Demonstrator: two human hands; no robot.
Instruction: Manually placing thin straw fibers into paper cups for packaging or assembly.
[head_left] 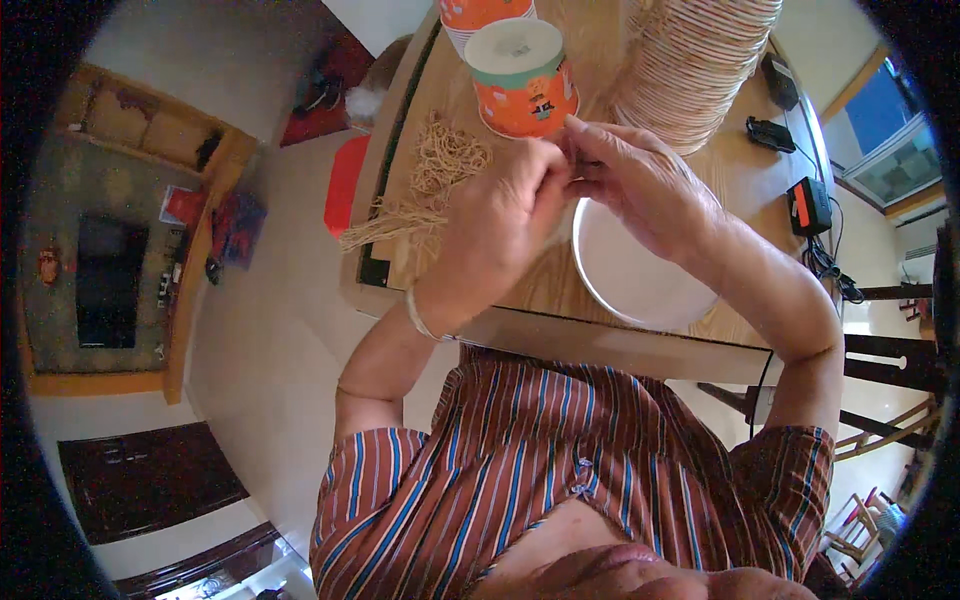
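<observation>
My left hand (505, 210) and my right hand (640, 180) meet above the table, fingertips pinched together. Whatever is between them is too small or too hidden to name. Just beyond the fingers stands an orange paper tub (527, 105) with a green band and a pale round top. Beneath my right hand lies a round white dish-like piece (640, 275), partly covered by the hand. A loose heap of thin tan cords (450, 160) spreads beside my left hand, some strands reaching the table's left edge.
A tall leaning stack of pale round pieces with tan edges (695, 75) rises at the far right of the wooden table (540, 295). Another orange tub (485, 14) stands behind the first. Black power adapters (808, 205) with cables lie along the right edge. A red stool (345, 185) is at the left.
</observation>
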